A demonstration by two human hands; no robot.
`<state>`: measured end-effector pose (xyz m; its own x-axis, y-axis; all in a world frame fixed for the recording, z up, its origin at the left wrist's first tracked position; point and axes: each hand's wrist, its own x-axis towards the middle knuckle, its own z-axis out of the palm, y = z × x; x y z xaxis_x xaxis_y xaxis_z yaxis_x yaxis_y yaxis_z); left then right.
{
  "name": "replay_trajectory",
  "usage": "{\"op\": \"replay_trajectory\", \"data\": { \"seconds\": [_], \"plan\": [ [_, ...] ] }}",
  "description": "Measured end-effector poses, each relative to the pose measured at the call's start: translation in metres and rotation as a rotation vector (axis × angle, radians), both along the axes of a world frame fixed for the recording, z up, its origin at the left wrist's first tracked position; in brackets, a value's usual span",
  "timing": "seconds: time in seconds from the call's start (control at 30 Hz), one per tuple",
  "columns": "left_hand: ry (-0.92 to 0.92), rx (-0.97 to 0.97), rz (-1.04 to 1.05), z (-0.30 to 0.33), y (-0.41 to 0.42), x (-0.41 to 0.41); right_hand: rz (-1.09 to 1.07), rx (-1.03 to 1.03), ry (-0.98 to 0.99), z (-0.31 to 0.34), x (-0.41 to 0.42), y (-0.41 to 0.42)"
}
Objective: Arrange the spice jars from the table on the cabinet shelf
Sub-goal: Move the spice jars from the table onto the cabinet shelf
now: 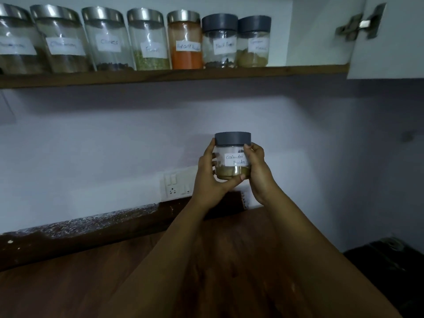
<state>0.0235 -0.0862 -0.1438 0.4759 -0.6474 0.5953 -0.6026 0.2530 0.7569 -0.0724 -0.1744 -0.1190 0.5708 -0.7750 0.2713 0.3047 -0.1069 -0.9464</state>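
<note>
I have the coriander powder jar (232, 157) up in front of me, upright, well above the wooden table (68, 283) and below the cabinet shelf (174, 75); my left hand (210, 177) wraps its left side with the thumb curled under the base, and my right hand (258, 171) clasps the right side, fingers bent round the glass, one fingertip just under the grey lid (232, 138); I judge the two-handed hold is there to keep the jar level and its label facing me on the way up, so it will read like the others.

On the shelf I count seven jars in one row, labels outward: five with steel lids, among them the cloves jar (107, 42) and the red chilli powder jar (184, 42), then two with grey lids, the black pepper jar (220, 40) and a last jar (253, 41) whose label I cannot read; the far-left one is cut by the frame edge. Bare shelf lies right of that last jar, before the open cabinet door (390, 37); that gap looks to me the natural place, beside the matching grey lids. No other jar shows on the table; one switch plate (179, 183) sits on the wall behind my hands.
</note>
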Motion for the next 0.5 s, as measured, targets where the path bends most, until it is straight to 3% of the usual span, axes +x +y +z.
{"op": "replay_trajectory", "data": {
  "seconds": [0.5],
  "plan": [
    [-0.512, -0.233, 0.306, 0.155, -0.112, -0.078, -0.150, -0.496, -0.059, 0.150, -0.093, -0.106]
  ]
}}
